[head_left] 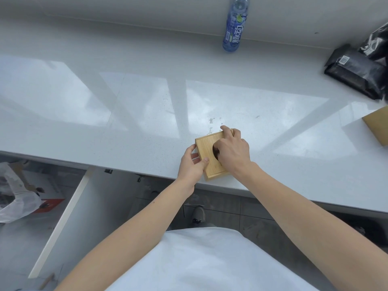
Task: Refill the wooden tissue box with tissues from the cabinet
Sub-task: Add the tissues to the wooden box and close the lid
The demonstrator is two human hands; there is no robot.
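A small wooden box (206, 153) sits flat on the white counter (126, 114), close to its near edge, its top panel facing up with a round opening in the middle.

The left hand (192, 164) grips the box's left side: the thumb lies across the top panel near the near-left corner, and the fingers (194, 155) curl against the left wall, closed on the wood.

The right hand (233, 150) covers the right half of the top. Its index finger reaches along the far edge to the far-right corner, while the thumb dips into the round opening, so the panel is pinched between them. The other fingers are tucked under the palm and hidden.

Inside the opening only darkness shows; whether any tissue is in there cannot be told.

At the back of the counter a blue drink bottle (235, 28) stands against the wall. 2 black foil bags (357, 70) lie at the far right, and the corner of a cardboard box (378, 127) pokes in from the right edge, well apart from the wooden one.

Below the counter, at left, an open white cabinet door (63, 223) angles outward, with a white plastic bag (16, 198) beyond it. A grey shoe (198, 214) shows on the tiled floor.
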